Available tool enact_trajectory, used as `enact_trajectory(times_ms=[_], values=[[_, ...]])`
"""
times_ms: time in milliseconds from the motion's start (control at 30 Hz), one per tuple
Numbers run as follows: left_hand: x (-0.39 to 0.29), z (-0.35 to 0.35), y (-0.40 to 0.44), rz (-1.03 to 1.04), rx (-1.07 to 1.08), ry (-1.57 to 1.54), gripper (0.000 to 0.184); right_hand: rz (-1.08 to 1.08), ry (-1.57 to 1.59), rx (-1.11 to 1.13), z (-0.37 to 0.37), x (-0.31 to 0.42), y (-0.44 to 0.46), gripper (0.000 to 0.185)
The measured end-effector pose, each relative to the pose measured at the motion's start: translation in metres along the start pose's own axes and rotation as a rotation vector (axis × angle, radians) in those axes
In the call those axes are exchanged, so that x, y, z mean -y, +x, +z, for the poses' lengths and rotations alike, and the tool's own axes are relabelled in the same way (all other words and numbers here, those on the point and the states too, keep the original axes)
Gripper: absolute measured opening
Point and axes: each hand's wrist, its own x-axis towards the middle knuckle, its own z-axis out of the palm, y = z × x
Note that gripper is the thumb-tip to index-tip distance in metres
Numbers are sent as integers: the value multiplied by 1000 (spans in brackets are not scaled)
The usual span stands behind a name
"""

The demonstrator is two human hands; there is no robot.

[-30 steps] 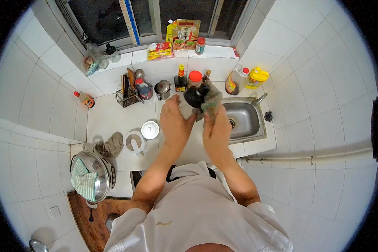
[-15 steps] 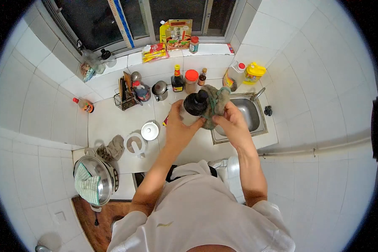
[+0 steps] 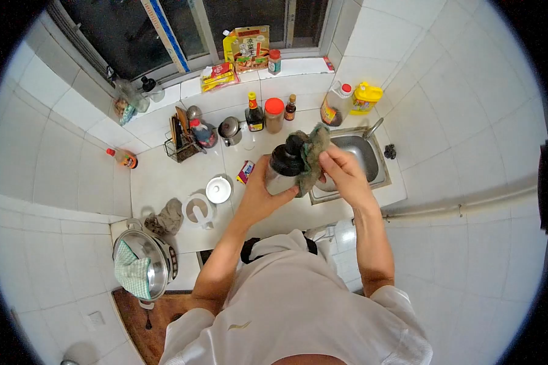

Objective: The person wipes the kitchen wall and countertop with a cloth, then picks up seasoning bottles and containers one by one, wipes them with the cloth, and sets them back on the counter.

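Observation:
A clear bottle with a black top (image 3: 287,160) is in my left hand (image 3: 260,193), whose fingers wrap round its body. My right hand (image 3: 345,176) pinches a grey-green cloth (image 3: 313,159), which lies against the right side of the bottle. Both hands are over the front of the counter, just left of the metal sink (image 3: 358,154). Behind them stand a dark sauce bottle (image 3: 254,113), a red-lidded jar (image 3: 274,115) and a small brown bottle (image 3: 290,107).
On the left are a steel pot (image 3: 149,263) with a checked cloth, a brown rag (image 3: 165,218), a white jug (image 3: 198,211) and a white lid (image 3: 218,190). An oil jug (image 3: 337,106) and a yellow bottle (image 3: 365,98) stand behind the sink.
The cloth has shifted round the bottle's right side, and my right hand has moved right with it. The camera view has turned slightly, and a small colourful packet on the counter now shows.

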Motion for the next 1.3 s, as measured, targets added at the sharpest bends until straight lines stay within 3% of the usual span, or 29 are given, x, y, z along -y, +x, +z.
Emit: enact_trajectory(times_ms=[133, 200, 400, 500, 700, 933, 1100, 1233, 1300], values=[[-9, 7, -1, -43, -107, -92, 74, -26, -225, -195, -19, -4, 7, 27], [-6, 3, -3, -60, -110, 3, 77, -65, -390, -254, -36, -10, 8, 26], [-15, 7, -2, -56, -130, 34, 80, 76, 82, -226, -21, 20, -5, 18], [-11, 6, 1, -38, -95, 9, 77, 52, 324, -56, -22, 26, -15, 13], [-25, 19, 5, 9, -39, -26, 69, -379, -326, -2, -13, -7, -5, 33], [-19, 27, 10, 76, -129, 113, 73, -126, 45, -16, 4, -18, -4, 33], [-11, 30, 10, 2, -267, 344, 71, -276, -329, -196, 24, -19, -1, 14], [-10, 35, 15, 39, -431, 764, 72, -297, -715, -404, 43, -26, -3, 16], [-6, 34, 17, 77, -471, 845, 72, -389, -764, -467, 53, -39, -3, 15]])
